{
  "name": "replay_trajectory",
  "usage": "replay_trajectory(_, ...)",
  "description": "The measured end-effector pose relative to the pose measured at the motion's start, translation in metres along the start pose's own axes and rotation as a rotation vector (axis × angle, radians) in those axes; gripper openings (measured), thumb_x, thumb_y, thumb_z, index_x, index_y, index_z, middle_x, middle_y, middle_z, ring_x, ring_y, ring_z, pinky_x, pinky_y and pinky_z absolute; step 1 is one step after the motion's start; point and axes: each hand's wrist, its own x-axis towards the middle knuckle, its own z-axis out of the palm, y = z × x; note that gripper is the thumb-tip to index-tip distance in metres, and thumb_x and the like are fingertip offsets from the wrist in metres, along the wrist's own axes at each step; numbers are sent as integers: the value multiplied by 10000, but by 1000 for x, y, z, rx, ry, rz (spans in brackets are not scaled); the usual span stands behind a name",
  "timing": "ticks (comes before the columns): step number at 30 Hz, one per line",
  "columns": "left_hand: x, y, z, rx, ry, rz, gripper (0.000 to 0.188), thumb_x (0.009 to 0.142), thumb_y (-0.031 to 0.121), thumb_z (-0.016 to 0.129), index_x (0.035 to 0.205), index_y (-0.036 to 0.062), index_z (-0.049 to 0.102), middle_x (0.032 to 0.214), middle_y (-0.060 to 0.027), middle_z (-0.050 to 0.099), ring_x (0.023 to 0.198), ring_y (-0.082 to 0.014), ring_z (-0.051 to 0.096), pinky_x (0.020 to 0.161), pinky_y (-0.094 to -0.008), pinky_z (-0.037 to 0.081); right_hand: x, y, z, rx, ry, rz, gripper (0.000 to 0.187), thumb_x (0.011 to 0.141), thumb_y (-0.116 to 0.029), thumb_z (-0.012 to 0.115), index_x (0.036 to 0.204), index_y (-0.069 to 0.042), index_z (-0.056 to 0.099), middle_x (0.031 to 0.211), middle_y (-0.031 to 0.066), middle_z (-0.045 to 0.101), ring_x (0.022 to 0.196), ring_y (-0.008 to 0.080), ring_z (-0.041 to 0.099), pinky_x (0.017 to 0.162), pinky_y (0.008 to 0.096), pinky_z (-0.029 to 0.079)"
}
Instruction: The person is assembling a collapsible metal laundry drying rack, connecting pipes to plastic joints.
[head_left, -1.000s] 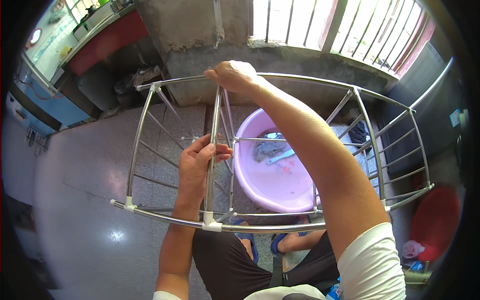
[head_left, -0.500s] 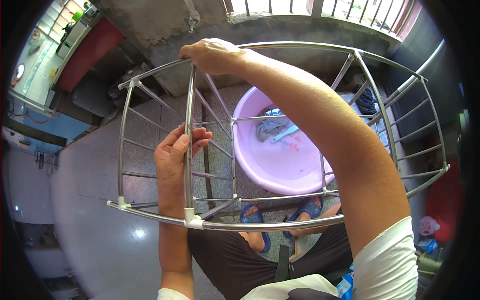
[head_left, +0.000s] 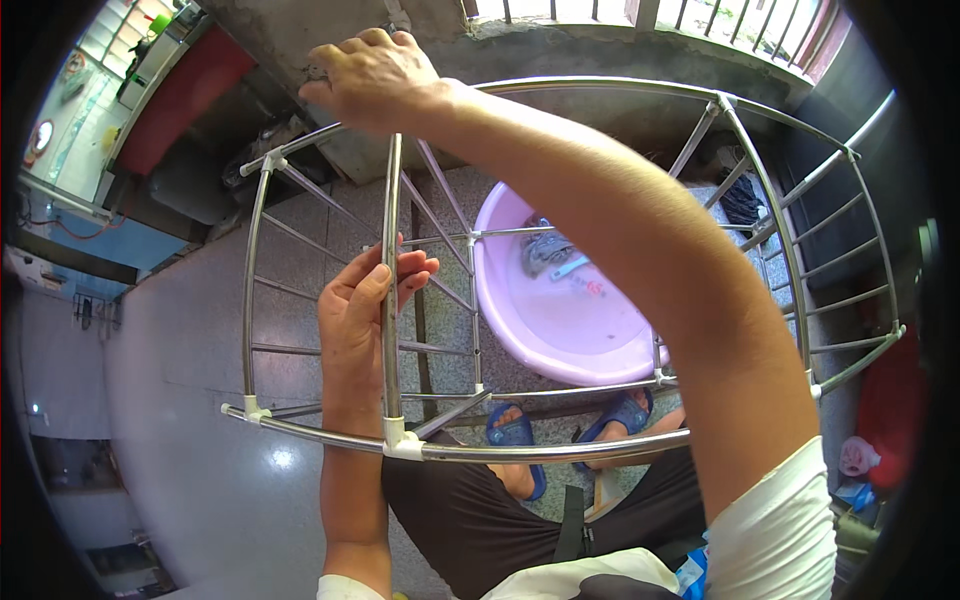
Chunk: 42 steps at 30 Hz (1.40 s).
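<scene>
Left hand (head_left: 350,312), at 9 o'clock of my remote view: thumb in front, fingers behind, closed around a straight steel crossbar (head_left: 391,350). The fingertips show past the bar on its 3 o'clock side, slightly spread from one another. Right hand (head_left: 375,85), at 11 o'clock: back of the hand toward me, fingers bent, over the upper end of the same crossbar. Its palm side is hidden, so I cannot tell whether it grips or touches the metal.

The crossbar belongs to a steel rack (head_left: 560,453), whose frame spans my view from 9 to 3 o'clock; a white joint (head_left: 402,440) seats the bar's lower end in the near rail at 7 o'clock. The right forearm passes diagonally over the rack, from the sleeve (head_left: 770,520) at 4 to 5 o'clock.

Seen through the frame, just off centre toward 3 o'clock, a lilac basin (head_left: 560,350) stands on the speckled floor (head_left: 220,400), partly covered by that forearm. In it I see a dark, crumpled heap (head_left: 543,252), with a light-blue tool (head_left: 570,267) at its 4 o'clock edge.

Farther out: blue sandals (head_left: 515,432) between 4 and 6 o'clock, dark trousers (head_left: 460,500) below; a black bundle (head_left: 738,200) just past 2 o'clock; a barred window (head_left: 740,30) between 1 and 2; a red-fronted counter (head_left: 185,95) at 10.
</scene>
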Motion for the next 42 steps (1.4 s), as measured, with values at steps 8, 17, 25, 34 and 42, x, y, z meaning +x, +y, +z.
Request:
replay_trajectory(8,-1,-6,-14,-111,-5,-36,336,936,151,508,1175,-85,513,936,-136,633,883,-206,653,801,-245,553,-11,-11,-3,57,-461,178,491,937,-475,377,1236,-101,487,950,124,681,971,264,638,827,402,465)
replay_trajectory(17,16,-40,-23,491,192,460,218,844,118,670,1018,-11,650,892,-79,658,855,-152,638,799,-244,493,-10,-6,1,-29,-514,79,182,757,-154,601,884,-159,732,943,41,695,913,208,664,665,374,510)
replay_trajectory(25,18,-42,-25,161,89,295,248,817,128,697,1012,-17,650,935,-132,671,858,-194,648,826,-295,514,-13,-3,1,10,-450,93,243,830,-194,473,896,-104,689,903,83,689,889,272,655,744,417,497)
replay_trajectory(34,22,-43,-13,130,149,350,320,817,106,690,1096,-28,609,937,-162,669,862,-229,662,819,-323,545,-12,-6,-3,-33,-520,84,202,755,-172,614,920,-148,728,937,50,701,901,214,668,710,370,498)
replay_trajectory(42,24,-40,-23,138,5,367,440,859,116,643,1239,-42,487,970,-189,663,889,-270,661,854,-366,536,-15,-3,3,-46,-414,59,196,762,-175,604,912,-143,726,942,57,699,912,219,668,700,372,517)
